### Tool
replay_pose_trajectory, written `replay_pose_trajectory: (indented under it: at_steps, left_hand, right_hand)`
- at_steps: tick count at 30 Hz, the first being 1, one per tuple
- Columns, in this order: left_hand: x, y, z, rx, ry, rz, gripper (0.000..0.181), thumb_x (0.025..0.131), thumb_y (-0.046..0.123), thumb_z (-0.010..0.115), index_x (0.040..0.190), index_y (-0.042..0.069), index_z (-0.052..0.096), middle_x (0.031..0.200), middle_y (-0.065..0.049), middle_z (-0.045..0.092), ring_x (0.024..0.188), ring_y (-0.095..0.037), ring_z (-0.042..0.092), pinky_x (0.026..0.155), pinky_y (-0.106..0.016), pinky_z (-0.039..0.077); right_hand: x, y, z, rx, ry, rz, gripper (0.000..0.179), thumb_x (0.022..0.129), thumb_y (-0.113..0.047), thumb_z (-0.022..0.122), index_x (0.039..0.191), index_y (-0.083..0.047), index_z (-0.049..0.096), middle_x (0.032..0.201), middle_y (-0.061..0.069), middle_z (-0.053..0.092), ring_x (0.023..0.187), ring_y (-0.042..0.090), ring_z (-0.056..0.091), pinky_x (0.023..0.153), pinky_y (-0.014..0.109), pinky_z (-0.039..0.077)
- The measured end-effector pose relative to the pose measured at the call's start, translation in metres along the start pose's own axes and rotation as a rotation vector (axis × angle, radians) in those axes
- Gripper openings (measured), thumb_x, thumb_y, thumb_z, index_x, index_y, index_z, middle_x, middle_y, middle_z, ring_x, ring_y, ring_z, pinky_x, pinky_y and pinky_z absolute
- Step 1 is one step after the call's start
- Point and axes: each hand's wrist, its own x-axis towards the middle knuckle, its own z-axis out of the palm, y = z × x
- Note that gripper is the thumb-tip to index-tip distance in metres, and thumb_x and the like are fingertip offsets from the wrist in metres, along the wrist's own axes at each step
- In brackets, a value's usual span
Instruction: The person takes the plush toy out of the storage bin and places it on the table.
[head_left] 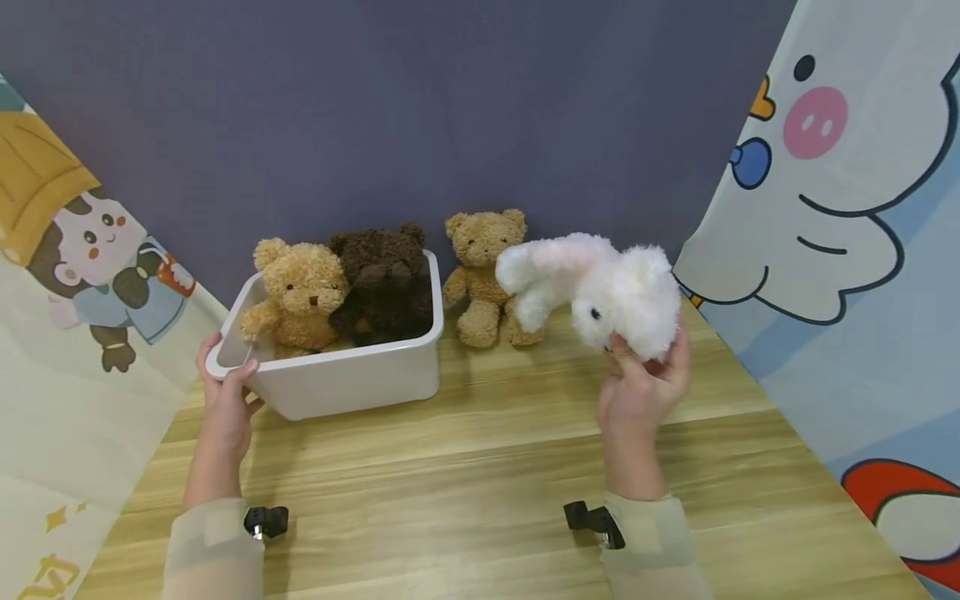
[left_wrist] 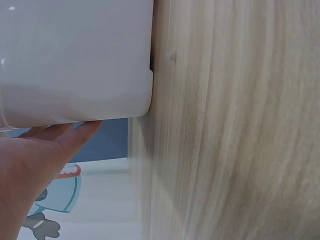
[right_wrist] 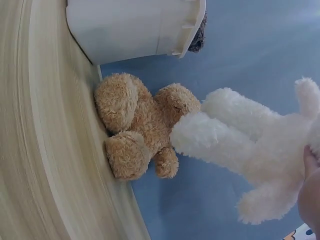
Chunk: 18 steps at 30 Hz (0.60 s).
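My left hand [head_left: 227,400] grips the left corner of a white plastic bin [head_left: 360,383], its thumb at the rim. Inside the bin sit a light brown teddy bear [head_left: 307,292] and a dark brown teddy bear [head_left: 378,258], side by side. With my right hand [head_left: 641,392] I hold a fluffy white plush toy [head_left: 630,296] by its head, off the table, its legs pointing left. In the right wrist view the plush toy [right_wrist: 270,140] hangs in front of the back wall. Another light brown teddy bear [head_left: 483,271] sits just right of the bin.
The wood-grain table [head_left: 450,492] spreads out in front of the bin. A dark grey-blue wall [head_left: 465,108] stands behind the toys. Panels printed with cartoon figures, a left panel [head_left: 97,417] and a right panel [head_left: 862,358], border the table.
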Motion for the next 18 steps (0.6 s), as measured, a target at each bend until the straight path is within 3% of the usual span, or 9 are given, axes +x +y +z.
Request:
replay_pose_trajectory:
  at_steps: [5, 11, 15, 18]
  left_hand:
    - [0.0, 0.001, 0.001, -0.001, 0.011, 0.003, 0.07, 0.109, 0.025, 0.048, 0.156, 0.061, 0.011, 0.164, 0.019, 0.019, 0.138, -0.013, 0.041, 0.109, -0.046, 0.035]
    - [-0.001, 0.001, 0.0, 0.001, 0.011, 0.0, 0.071, 0.109, 0.028, 0.049, 0.157, 0.062, 0.01, 0.167, 0.019, 0.017, 0.144, -0.018, 0.038, 0.109, -0.046, 0.035]
    - [0.0, 0.0, 0.001, 0.001, 0.023, 0.011, 0.071, 0.108, 0.027, 0.05, 0.157, 0.061, 0.012, 0.167, 0.017, 0.019, 0.139, -0.016, 0.04, 0.108, -0.045, 0.036]
    - [0.001, 0.0, 0.001, 0.012, 0.018, 0.016, 0.071, 0.107, 0.028, 0.05, 0.157, 0.06, 0.011, 0.17, 0.015, 0.017, 0.142, -0.018, 0.039, 0.108, -0.046, 0.036]
  right_hand:
    - [0.002, -0.001, -0.002, -0.03, 0.022, 0.002, 0.059, 0.083, 0.026, 0.068, 0.137, 0.0, 0.068, 0.129, 0.019, 0.066, 0.114, 0.029, 0.065, 0.074, 0.029, 0.067]
    - [0.01, -0.003, -0.002, -0.038, 0.042, 0.025, 0.061, 0.081, 0.027, 0.072, 0.136, 0.0, 0.07, 0.13, 0.019, 0.067, 0.115, 0.03, 0.065, 0.077, 0.03, 0.067]
    - [0.031, -0.004, -0.005, -0.115, -0.015, 0.02, 0.061, 0.078, 0.032, 0.068, 0.13, 0.0, 0.073, 0.131, 0.018, 0.068, 0.118, 0.03, 0.063, 0.08, 0.029, 0.066]
    - [0.051, -0.005, -0.01, -0.25, -0.091, 0.07, 0.063, 0.077, 0.033, 0.067, 0.128, -0.004, 0.075, 0.133, 0.012, 0.067, 0.12, 0.028, 0.06, 0.078, 0.025, 0.065]
